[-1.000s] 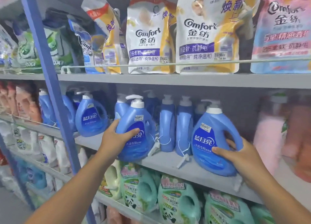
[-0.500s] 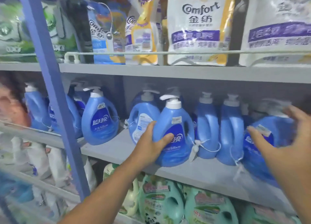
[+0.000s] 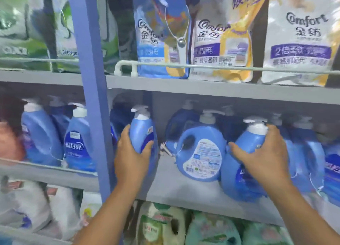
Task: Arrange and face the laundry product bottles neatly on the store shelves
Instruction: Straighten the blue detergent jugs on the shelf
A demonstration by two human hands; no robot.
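Since the earlier frame the left hand (image 3: 131, 157) has carried its blue pump bottle (image 3: 142, 134) leftward, close beside the blue shelf upright (image 3: 92, 97), and turned it so its narrow side faces out. That hand is wrapped around the lower body, thumb on the front, fingers behind. Meanwhile the right hand (image 3: 265, 152) has come down onto a second blue bottle (image 3: 244, 164) and now grips its shoulder just below the white pump, fingers spread over the top; this bottle tilts left at the front of the grey shelf (image 3: 184, 187). Between the 2 held bottles stands a third bottle (image 3: 200, 152), back label facing out, touching the right one. More blue bottles crowd behind and to the right. Comfort refill pouches (image 3: 220, 42) line the shelf above.
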